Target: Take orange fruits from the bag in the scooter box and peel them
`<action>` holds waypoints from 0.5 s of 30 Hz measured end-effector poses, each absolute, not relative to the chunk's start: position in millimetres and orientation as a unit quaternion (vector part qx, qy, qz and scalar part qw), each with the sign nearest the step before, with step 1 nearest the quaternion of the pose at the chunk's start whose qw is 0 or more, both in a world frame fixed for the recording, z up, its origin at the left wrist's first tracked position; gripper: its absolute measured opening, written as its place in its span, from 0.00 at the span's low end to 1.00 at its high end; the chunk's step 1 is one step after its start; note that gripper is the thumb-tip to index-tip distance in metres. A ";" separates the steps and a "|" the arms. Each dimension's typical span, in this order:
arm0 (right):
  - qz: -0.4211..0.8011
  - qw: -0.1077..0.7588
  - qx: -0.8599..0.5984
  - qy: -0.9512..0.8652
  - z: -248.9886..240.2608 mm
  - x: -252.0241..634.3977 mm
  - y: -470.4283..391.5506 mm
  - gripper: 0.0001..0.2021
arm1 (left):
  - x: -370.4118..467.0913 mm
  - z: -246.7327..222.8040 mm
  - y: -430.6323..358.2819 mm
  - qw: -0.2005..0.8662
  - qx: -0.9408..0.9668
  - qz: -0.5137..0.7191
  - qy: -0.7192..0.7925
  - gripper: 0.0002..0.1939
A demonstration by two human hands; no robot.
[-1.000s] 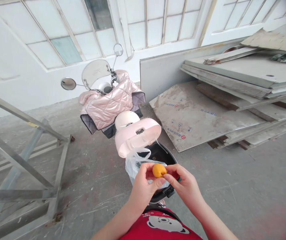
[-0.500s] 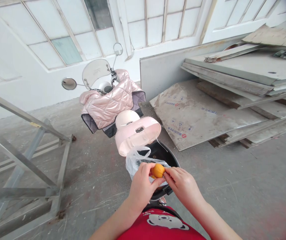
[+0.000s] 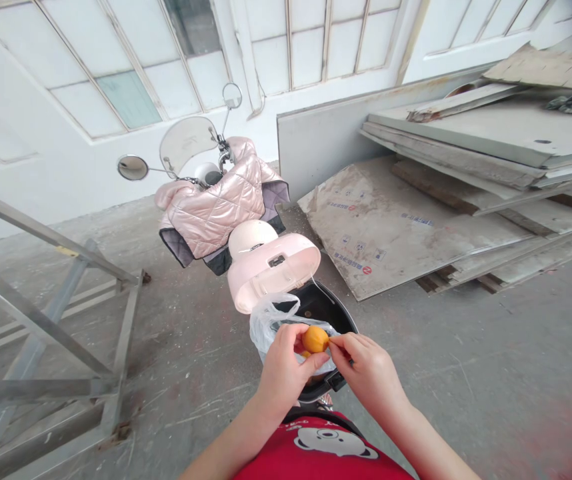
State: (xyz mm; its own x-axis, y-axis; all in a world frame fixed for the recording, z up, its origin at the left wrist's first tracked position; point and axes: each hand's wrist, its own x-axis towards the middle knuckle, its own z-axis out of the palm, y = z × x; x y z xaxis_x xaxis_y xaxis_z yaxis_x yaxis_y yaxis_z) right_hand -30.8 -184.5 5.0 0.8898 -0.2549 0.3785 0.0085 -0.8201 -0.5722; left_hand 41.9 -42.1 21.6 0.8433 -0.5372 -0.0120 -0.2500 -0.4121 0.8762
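A small orange-yellow loquat (image 3: 315, 339) is held between the thumb and fingers of my left hand (image 3: 286, 370). With thumb and forefinger, my right hand (image 3: 366, 367) pinches its right end, where it narrows; the exact bit in the pinch is too small to make out. Both hands are over the open black storage box (image 3: 342, 312) at the scooter's rear. A clear plastic bag (image 3: 265, 327) hangs partly out of that box, and more orange-yellow fruit shows just beneath my left fingers. The pink lid (image 3: 299, 261) of the box stands tipped back.
Ahead, a pink quilted cover (image 3: 216, 213) drapes the scooter, with a windshield (image 3: 189, 143) and mirrors beyond. To the left stands a metal frame (image 3: 126, 347). Stacked panels (image 3: 456, 167) lie at the right, by a white wall with windows.
My right fingertips have drawn slightly away from the loquat's body, showing more of its narrow end. My left hand keeps its hold. The view has shifted slightly.
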 end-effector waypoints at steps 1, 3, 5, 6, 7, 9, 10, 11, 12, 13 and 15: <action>-0.220 0.307 -0.923 0.076 5.3 -30.8 -184.6 0.07 | 42.1 21.4 -42.3 0.490 0.826 -0.148 -0.237 0.19; -0.210 0.329 -0.916 0.092 6.5 -30.6 -184.8 0.06 | 42.3 21.2 -42.7 0.497 0.822 -0.151 -0.233 0.19; -0.203 0.338 -0.913 0.101 8.7 -30.3 -184.9 0.06 | 42.3 20.8 -43.5 0.514 0.813 -0.159 -0.224 0.19; -0.201 0.343 -0.911 0.105 10.2 -30.2 -185.0 0.06 | 42.5 20.4 -44.0 0.532 0.801 -0.172 -0.217 0.19; -0.198 0.352 -0.908 0.110 12.0 -30.2 -185.2 0.06 | 42.7 20.2 -44.8 0.558 0.780 -0.194 -0.208 0.19; -0.182 0.391 -0.893 0.126 16.3 -30.4 -186.8 0.07 | 43.7 21.1 -46.4 0.627 0.712 -0.259 -0.182 0.20; -0.172 0.418 -0.881 0.139 18.4 -30.7 -188.7 0.07 | 44.2 23.1 -47.0 0.660 0.672 -0.293 -0.164 0.20; -0.164 0.444 -0.867 0.155 20.1 -31.0 -191.5 0.07 | 44.5 26.9 -47.0 0.688 0.634 -0.323 -0.144 0.21; -0.158 0.465 -0.854 0.171 20.9 -31.5 -195.4 0.08 | 44.6 32.7 -46.2 0.708 0.601 -0.348 -0.125 0.21; -0.154 0.480 -0.843 0.185 20.6 -32.0 -200.6 0.09 | 44.2 41.0 -44.4 0.723 0.573 -0.370 -0.111 0.22; -0.153 0.498 -0.827 0.212 15.5 -33.4 -214.3 0.11 | 41.8 64.3 -36.8 0.736 0.524 -0.414 -0.115 0.26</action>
State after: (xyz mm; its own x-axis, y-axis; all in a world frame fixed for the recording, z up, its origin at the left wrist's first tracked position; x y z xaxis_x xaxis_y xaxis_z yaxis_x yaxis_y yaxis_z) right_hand -33.4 -214.3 15.5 0.8634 -0.5028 0.0422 -0.1979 -0.4143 -0.8884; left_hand 41.8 -36.8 64.3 0.6308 -0.7296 -0.2642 0.4882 0.1085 0.8660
